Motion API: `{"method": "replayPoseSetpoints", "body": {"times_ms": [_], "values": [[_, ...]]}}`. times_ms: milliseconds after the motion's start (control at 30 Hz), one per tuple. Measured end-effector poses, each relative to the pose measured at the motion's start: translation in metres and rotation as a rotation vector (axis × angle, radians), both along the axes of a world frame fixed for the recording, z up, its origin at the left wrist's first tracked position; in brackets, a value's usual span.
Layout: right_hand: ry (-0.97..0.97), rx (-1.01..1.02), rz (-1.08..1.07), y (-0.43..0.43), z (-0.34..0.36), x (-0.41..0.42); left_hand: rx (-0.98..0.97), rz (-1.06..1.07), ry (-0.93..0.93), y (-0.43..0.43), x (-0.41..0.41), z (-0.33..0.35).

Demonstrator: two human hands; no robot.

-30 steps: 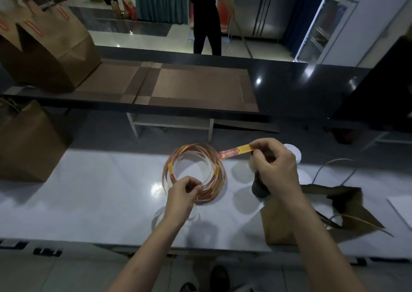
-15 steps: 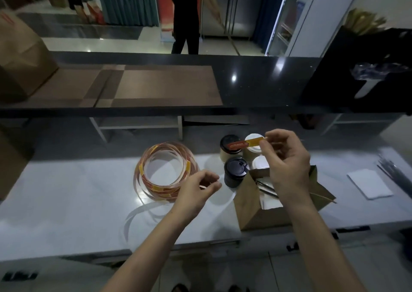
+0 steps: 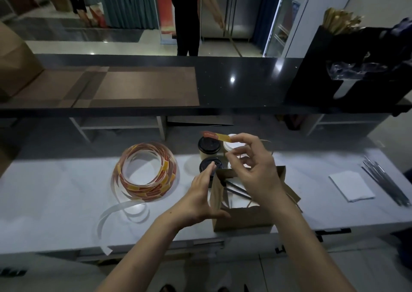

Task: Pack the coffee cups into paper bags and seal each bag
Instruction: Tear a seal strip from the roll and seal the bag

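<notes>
A sticker [image 3: 217, 136] is pinched in the right hand [image 3: 256, 175] above the open paper bag [image 3: 243, 221]; the left hand [image 3: 200, 194] is spread beside it. Cups [image 3: 208, 145] are left unpacked behind the unsealed bag.

The strip [image 3: 215, 135] in the right grip [image 3: 256, 173] is red at its far end and yellow at the held end. Left of the grip, the roll [image 3: 156, 189] repeats red and yellow patches on pale backing. Beyond the grip a cream cup [image 3: 209, 145] has a black lid, and below it the paper bag [image 3: 243, 219] is brown.
</notes>
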State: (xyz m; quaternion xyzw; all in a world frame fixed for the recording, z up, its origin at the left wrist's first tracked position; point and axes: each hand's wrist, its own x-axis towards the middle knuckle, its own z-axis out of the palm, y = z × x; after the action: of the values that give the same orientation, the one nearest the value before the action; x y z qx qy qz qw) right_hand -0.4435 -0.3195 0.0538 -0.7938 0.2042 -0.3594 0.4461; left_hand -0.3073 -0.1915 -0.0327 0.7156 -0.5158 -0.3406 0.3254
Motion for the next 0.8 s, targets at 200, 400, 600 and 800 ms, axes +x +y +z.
{"method": "replayPoseSetpoints", "body": {"times_ms": [200, 400, 600, 800], "values": [[0.214, -0.144, 0.208, -0.016, -0.009, -0.014, -0.012, 0.101, -0.007, -0.006, -0.004, -0.010], [0.466, -0.245, 0.385, -0.031, -0.019, -0.025, -0.018, 0.157, -0.007, -0.009, -0.004, -0.021], [0.619, -0.369, 0.412, -0.039, -0.031, -0.030, -0.010, 0.185, -0.005, -0.012, -0.006, -0.020], [0.639, -0.413, 0.388, -0.048, -0.044, -0.030, 0.015, 0.203, -0.023, -0.016, -0.006, -0.022]]}}
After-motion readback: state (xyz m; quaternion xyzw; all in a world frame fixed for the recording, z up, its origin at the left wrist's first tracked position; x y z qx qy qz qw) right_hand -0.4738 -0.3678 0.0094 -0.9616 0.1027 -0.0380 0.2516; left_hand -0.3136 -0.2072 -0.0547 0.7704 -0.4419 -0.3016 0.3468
